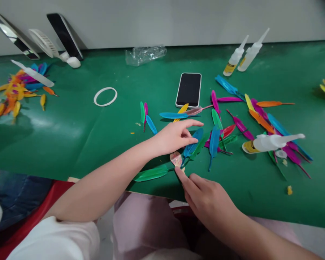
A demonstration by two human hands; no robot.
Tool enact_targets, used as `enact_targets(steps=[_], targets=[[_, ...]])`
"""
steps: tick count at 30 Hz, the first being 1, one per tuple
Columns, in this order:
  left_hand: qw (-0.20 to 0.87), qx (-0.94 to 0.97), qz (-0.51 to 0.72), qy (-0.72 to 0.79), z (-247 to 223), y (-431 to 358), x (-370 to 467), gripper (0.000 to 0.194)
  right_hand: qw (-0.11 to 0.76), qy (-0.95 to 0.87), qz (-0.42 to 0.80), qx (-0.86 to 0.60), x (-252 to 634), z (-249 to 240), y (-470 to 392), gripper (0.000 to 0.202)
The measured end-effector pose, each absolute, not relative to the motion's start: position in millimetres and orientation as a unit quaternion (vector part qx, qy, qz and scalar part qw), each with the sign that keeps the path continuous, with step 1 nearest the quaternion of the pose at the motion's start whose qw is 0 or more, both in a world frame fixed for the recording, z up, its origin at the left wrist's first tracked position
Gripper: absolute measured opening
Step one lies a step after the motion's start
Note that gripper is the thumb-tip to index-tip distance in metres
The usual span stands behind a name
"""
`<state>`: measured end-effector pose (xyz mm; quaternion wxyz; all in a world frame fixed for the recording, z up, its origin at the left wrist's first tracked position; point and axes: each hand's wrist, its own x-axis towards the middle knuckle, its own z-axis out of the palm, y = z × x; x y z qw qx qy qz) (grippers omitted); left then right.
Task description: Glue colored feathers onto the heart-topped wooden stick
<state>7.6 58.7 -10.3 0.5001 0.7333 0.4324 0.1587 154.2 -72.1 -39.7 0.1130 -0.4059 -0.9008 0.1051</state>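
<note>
My left hand [178,138] reaches over the feathers with its index finger stretched out and its thumb apart. Its thumb tip is at a blue feather [193,142], touching or just above it; a green feather [199,148] lies alongside. My right hand [204,193] has its index fingertip on a small pinkish, glittery heart-shaped piece [176,159] near the table's front edge. The other fingers are curled, and the thumb is hidden. Another green feather [151,173] lies to the left, its quill reaching the heart-shaped piece.
Loose coloured feathers [241,126] spread to the right, around a lying glue bottle [262,143]. Two glue bottles [233,61] stand at the back. A phone [189,89], a white ring [105,96], clear plastic wrap [145,55] and a feather pile [13,92] lie further off.
</note>
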Motion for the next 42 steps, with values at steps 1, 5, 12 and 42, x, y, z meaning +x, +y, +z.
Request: enact_targets(steps=[1, 5, 12, 42], targets=[[0.5, 0.734, 0.158, 0.433, -11, 59, 7, 0.045, 0.112, -0.901, 0.106, -0.405, 154, -40, -72, 0.05], [0.507, 0.728, 0.157, 0.434, -12, 59, 8, 0.047, 0.124, -0.9, 0.114, -0.403, 155, -39, -71, 0.05], [0.501, 0.73, 0.161, 0.436, -14, 58, 9, 0.047, 0.171, -0.889, 0.141, -0.401, 156, -32, -70, 0.051], [0.496, 0.743, 0.193, 0.405, -20, 63, 7, 0.047, 0.185, -0.86, 0.068, -0.471, 160, -36, -58, 0.029]])
